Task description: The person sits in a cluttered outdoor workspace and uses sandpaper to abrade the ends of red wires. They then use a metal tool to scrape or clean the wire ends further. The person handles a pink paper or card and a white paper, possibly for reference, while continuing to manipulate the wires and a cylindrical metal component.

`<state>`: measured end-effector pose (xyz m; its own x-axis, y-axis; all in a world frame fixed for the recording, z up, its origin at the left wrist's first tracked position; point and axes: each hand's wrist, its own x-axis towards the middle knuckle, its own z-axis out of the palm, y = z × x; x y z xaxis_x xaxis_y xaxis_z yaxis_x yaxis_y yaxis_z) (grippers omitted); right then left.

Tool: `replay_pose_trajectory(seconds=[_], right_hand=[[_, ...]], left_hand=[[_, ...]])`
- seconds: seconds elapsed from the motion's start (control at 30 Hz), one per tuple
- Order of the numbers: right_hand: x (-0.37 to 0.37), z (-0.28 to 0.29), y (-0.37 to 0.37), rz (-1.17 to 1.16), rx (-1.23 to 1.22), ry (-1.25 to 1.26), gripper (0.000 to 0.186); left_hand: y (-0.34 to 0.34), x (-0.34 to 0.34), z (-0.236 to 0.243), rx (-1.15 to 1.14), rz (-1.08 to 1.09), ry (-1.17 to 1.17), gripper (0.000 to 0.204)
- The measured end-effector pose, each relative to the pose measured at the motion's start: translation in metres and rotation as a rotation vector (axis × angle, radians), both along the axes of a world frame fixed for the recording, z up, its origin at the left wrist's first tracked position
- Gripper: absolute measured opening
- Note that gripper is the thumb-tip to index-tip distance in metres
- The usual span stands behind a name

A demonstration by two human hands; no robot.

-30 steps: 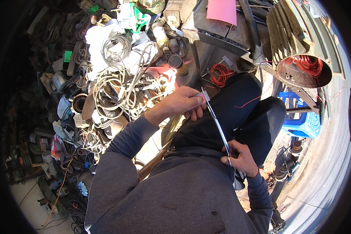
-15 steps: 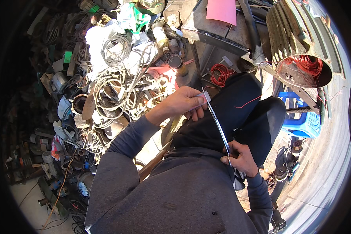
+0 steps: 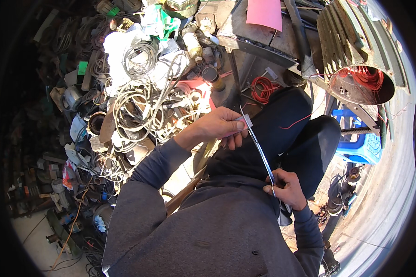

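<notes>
My left hand (image 3: 223, 125) is closed on a small pale pink piece of paper or thin sheet (image 3: 248, 121), pinched under the thumb above my left thigh. Long, slim scissors (image 3: 260, 152) point up and away from me, their silver blades crossing the small piece beside my left fingertips. My right hand (image 3: 287, 188) is wrapped round the handle end of the scissors, by my right thigh; the grips are mostly hidden by the fingers. I cannot tell how far the blades are apart.
A motor housing (image 3: 344, 41) with red wire coils (image 3: 367, 79) stands at the far right, near a blue plastic stool (image 3: 363, 145). Another red wire coil (image 3: 265, 89) lies beyond my knees. A pink sheet (image 3: 264, 15) hangs over a metal bench. Tangled cables (image 3: 134, 113) and scrap fill the left.
The small piece and my left hand have shifted slightly right and down against the blades. My right hand stays nearly in place with the scissors.
</notes>
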<state>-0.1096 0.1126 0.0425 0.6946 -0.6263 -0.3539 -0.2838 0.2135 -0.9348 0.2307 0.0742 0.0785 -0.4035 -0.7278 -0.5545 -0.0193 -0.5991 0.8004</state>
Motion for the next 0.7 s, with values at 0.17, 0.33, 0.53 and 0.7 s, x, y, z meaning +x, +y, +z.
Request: replay_pose_trajectory(seconds=[0.17,0.33,0.53,0.7], right_hand=[[0.0,-0.007,0.008,-0.063,0.084,-0.02,0.024],[0.001,-0.01,0.007,-0.115,0.075,0.018,0.022],[0.009,-0.019,0.013,-0.218,0.159,-0.044,0.02],[0.007,-0.037,0.014,-0.272,0.12,-0.062,0.02]], left_hand=[[0.003,-0.002,-0.005,0.011,-0.015,-0.018,0.035],[-0.003,0.002,0.011,-0.138,0.167,-0.023,0.033],[-0.027,0.013,0.039,-0.415,0.425,-0.008,0.033],[-0.076,0.019,0.059,-0.609,0.569,0.039,0.02]])
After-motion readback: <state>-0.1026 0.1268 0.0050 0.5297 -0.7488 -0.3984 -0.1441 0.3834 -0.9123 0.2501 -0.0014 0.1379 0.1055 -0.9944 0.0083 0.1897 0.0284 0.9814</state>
